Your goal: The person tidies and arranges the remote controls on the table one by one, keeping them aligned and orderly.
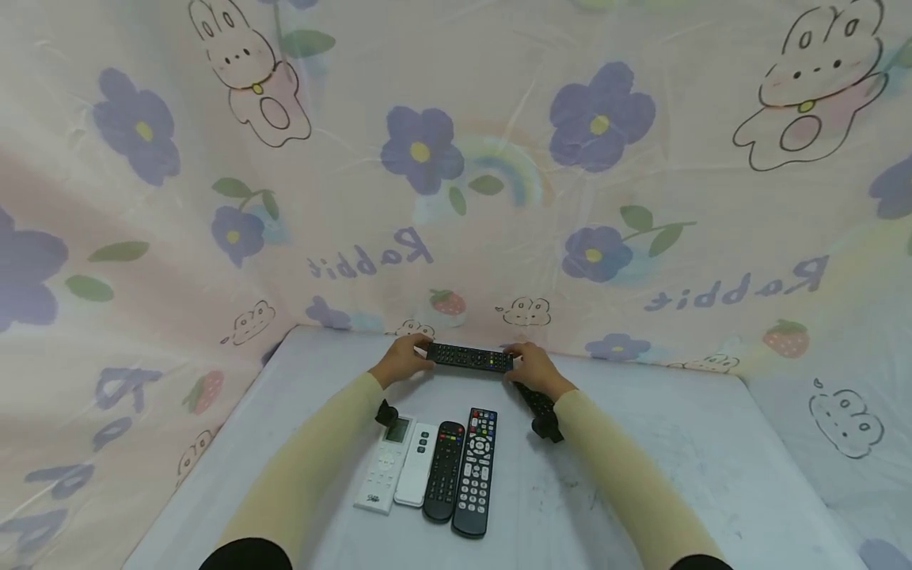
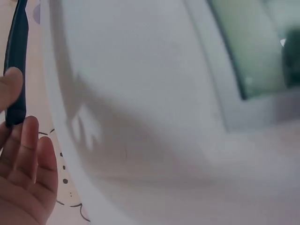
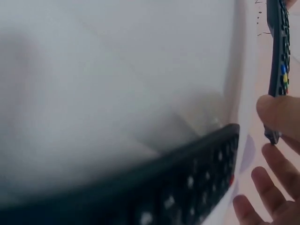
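Observation:
A black remote control [image 1: 470,358] lies crosswise between both hands near the table's far edge. My left hand [image 1: 401,360] pinches its left end, the thumb [image 2: 11,86] on one side in the left wrist view. At the other end, my right hand [image 1: 536,370] pinches it between thumb and fingers, beside the coloured buttons. A second black remote [image 1: 534,398] lies slanted below the right hand, partly hidden by that hand and wrist. It looms blurred in the right wrist view.
Nearer on the white table [image 1: 641,459], a white remote with a screen [image 1: 385,467], a slim white remote [image 1: 416,467], a rounded black remote [image 1: 444,475] and a longer black remote [image 1: 475,475] lie side by side. Patterned cloth [image 1: 499,237] hangs behind and along the sides.

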Motion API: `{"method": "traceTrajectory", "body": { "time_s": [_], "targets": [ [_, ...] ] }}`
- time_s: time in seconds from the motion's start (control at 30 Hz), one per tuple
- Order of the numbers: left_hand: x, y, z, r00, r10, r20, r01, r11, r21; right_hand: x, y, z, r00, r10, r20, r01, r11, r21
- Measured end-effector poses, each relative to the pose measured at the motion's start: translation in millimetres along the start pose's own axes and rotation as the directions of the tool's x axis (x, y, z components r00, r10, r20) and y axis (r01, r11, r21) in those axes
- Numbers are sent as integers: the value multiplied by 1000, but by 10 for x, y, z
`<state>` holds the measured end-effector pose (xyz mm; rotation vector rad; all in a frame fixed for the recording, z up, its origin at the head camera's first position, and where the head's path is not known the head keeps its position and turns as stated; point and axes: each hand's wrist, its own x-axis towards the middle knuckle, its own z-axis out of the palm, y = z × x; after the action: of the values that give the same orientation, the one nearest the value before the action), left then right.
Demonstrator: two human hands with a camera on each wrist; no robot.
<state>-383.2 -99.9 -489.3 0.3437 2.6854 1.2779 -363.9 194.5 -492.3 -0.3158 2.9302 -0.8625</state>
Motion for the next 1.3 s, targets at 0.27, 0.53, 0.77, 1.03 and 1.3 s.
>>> {"method": "traceTrajectory", "body": {
  "time_s": [0.27,0.53,0.77,1.03,1.3],
  "targets": [
    [-135,74,-32,996,85,-16,-84,994,70,-113,-30,-164,999,-39,11,39,999,25],
    [-259,107,-14,992,129,2,-129,988,89,-245,-62,-319,998,-47,39,43,996,79],
    [-423,175,46,987,151,51,-155,983,97,-338,21,-385,998,-47,43,41,989,141],
    [-561,243,148,985,151,84,-153,988,15,-414,122,-421,1000,-4,29,-2,978,209],
    [-698,265,253,967,234,104,-241,969,60,-475,136,-461,999,-28,25,22,976,217]
  ]
}}
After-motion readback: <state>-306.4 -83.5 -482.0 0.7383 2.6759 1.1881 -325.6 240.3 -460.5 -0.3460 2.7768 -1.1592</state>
